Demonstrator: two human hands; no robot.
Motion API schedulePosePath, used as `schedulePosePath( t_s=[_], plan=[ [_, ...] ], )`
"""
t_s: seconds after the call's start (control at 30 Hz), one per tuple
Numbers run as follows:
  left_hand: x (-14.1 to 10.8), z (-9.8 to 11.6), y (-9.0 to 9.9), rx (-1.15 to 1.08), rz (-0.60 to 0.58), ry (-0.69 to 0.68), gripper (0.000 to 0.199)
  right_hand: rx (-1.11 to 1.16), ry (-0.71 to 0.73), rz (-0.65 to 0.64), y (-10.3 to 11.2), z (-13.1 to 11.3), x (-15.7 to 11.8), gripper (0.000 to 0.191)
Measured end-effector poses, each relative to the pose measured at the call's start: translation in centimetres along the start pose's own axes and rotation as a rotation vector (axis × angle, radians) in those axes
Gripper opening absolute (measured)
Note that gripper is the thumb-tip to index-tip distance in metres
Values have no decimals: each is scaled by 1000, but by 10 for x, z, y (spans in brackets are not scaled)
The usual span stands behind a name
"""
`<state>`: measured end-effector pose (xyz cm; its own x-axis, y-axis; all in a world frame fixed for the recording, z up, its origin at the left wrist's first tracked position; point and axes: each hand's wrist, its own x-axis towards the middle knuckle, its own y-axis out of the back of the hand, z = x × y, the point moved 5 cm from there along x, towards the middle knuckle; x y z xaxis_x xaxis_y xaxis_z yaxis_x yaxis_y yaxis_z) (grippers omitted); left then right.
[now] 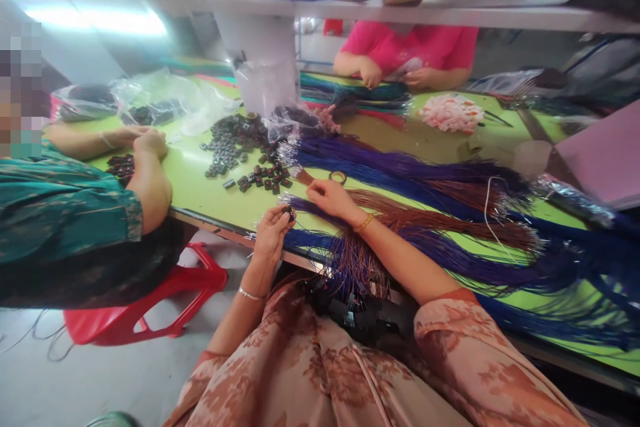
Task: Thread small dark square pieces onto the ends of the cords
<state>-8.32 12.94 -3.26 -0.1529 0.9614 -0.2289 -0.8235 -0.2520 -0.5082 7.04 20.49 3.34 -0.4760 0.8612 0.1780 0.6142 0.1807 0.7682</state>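
Note:
Between the fingertips of my left hand (273, 230) is a small black connector housing (289, 213), held just over the table's front edge. My right hand (330, 199) is up and to the right of it, thumb and fingers pinched together at the silver-tipped ends of a brown wire bundle (303, 177); whether a wire is between them I cannot make out. Bundles of purple wires (310, 205) and blue wires (313, 239) lie under and beside my hands. In my lap rests a cluster of black connectors with wires (357, 310).
Loose black housings (265, 177) and grey ones (225, 147) are heaped on the green table (195, 187). A tape roll (337, 177) lies past my right hand. A co-worker in teal (65, 207) sits left on a red stool (150, 300); another in pink (407, 47) works opposite, below a shelf (450, 17).

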Motion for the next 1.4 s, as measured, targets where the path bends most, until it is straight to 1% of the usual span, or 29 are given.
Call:
schedulePosePath(
  t_s=[0.07, 0.17, 0.27, 0.37, 0.57, 0.73, 0.87, 0.93, 1.03, 1.17, 1.27, 1.4],
  plan=[
    [1, 0, -6, -15, -15, -7, 35, -219, -107, -26, 7, 17, 12, 24],
    [5, -6, -14, -47, -34, 15, 34, -470, -241, -100, 5, 36, 21, 26],
    [8, -12, -15, -75, -43, 22, 33, -569, -251, -130, -2, 40, 23, 30],
    [9, -14, -12, -79, -53, 11, 32, -596, -224, -151, -7, 39, 22, 29],
    [9, -15, -10, -66, -50, 30, 34, -579, -226, -142, -2, 40, 23, 32],
    [7, -15, -11, -67, -64, 35, 35, -557, -239, -190, -2, 44, 24, 28],
    [6, -15, -11, -75, -60, 41, 36, -548, -256, -112, 3, 46, 23, 27],
    [7, -15, -11, -78, -52, 43, 36, -512, -242, -68, 6, 45, 24, 26],
    [7, -16, -11, -81, -39, 45, 36, -374, -200, -16, 6, 37, 28, 21],
    [7, -16, -10, -67, -47, 36, 34, -148, -85, 55, 3, 13, 44, 17],
    [7, -16, -10, -63, -51, 37, 33, -4, -10, 67, -1, -7, 54, 15],
    [6, -15, -9, -83, -46, 35, 33, 198, 44, 67, -3, -24, 54, 14]
  ],
)
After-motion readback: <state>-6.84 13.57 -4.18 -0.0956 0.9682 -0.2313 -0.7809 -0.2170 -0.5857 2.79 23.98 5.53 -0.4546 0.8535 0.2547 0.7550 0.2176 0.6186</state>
